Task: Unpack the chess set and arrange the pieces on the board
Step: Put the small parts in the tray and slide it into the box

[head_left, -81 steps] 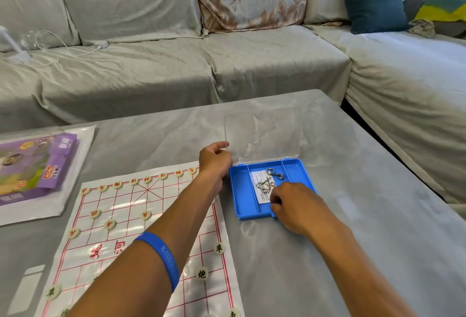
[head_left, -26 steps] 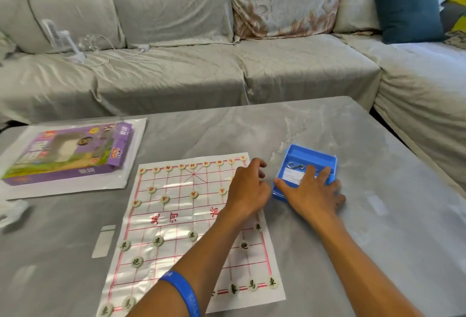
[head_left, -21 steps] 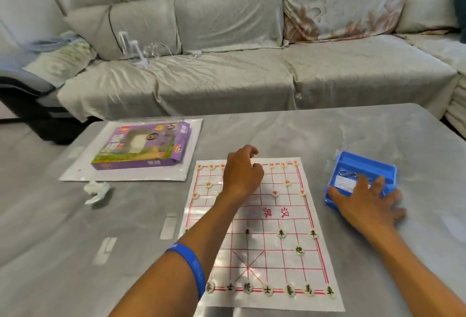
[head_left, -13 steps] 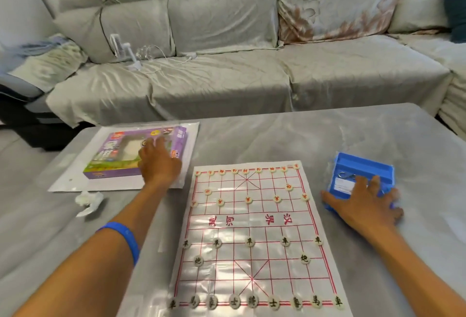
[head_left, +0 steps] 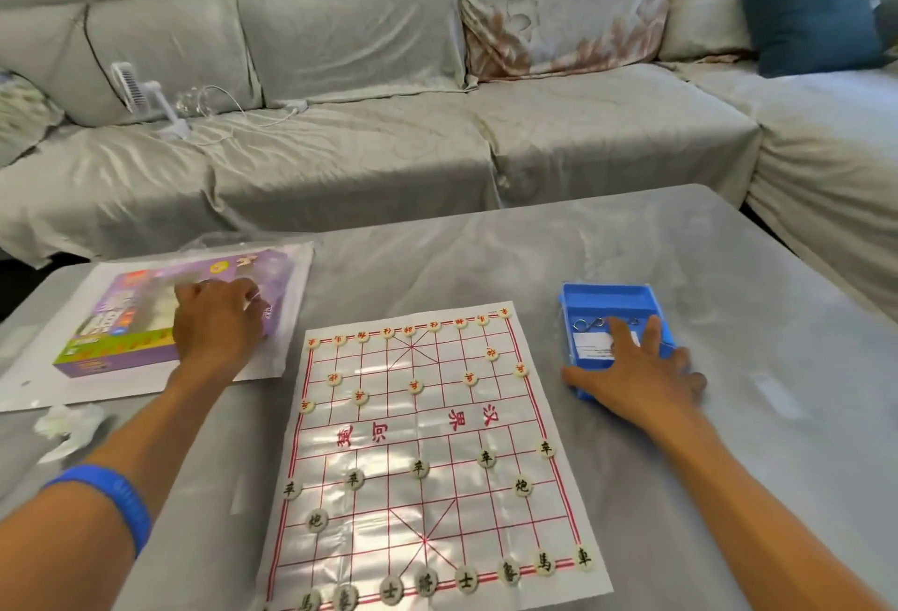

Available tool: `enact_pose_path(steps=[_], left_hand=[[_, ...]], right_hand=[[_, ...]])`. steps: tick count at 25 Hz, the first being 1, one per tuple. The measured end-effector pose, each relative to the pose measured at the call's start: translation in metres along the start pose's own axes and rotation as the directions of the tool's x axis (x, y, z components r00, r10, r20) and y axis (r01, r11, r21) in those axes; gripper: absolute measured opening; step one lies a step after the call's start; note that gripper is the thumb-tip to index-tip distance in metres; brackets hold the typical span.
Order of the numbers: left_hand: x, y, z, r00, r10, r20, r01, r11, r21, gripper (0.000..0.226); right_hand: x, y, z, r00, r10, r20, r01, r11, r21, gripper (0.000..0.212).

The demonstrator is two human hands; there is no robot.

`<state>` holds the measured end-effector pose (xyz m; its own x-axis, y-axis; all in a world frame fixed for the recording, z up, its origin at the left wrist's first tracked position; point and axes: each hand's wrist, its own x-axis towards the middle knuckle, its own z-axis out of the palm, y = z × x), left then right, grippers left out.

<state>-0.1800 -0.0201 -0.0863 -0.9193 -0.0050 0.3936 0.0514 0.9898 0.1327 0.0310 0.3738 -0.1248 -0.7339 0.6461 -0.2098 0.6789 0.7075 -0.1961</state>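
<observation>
White plastic chess sheet with red grid lies flat mid-table, long axis running away from the person, round cream pieces set along both ends. Left hand rests on the purple cardboard box left of it, fingers curled; grip unclear. Right hand, fingers spread, presses the blue plastic tray at right. Grey table.

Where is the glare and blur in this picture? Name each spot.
Head view: window-like glare patches wash the glossy chess board through its middle and lower rows; the left hand and purple box are motion-blurred; the right hand and blue tray are sharper; wide-angle bowing curves the sofa.
</observation>
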Motion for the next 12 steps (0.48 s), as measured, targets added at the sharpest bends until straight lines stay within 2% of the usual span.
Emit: enact_pose_path(steps=[3,7,12], left_hand=[[-0.012,0.043,-0.021,0.988,0.128,-0.081,-0.137,0.985,-0.106,0.019],[-0.070,0.136,-0.040,0.966,0.251,-0.060,-0.256,0.912,-0.321,0.020],[-0.167,0.238,-0.050,0.940,0.342,-0.022,-0.304,0.803,-0.513,0.024]], right_hand=[[-0.002,0.001,0.000,1.000,-0.012,-0.023,0.012,1.000,0.002,0.103],[-0.014,0.017,-0.007,1.000,-0.026,0.002,0.026,1.000,-0.008,0.102],[-0.030,0.083,-0.063,0.990,0.110,-0.089,-0.087,0.969,0.230,0.096]])
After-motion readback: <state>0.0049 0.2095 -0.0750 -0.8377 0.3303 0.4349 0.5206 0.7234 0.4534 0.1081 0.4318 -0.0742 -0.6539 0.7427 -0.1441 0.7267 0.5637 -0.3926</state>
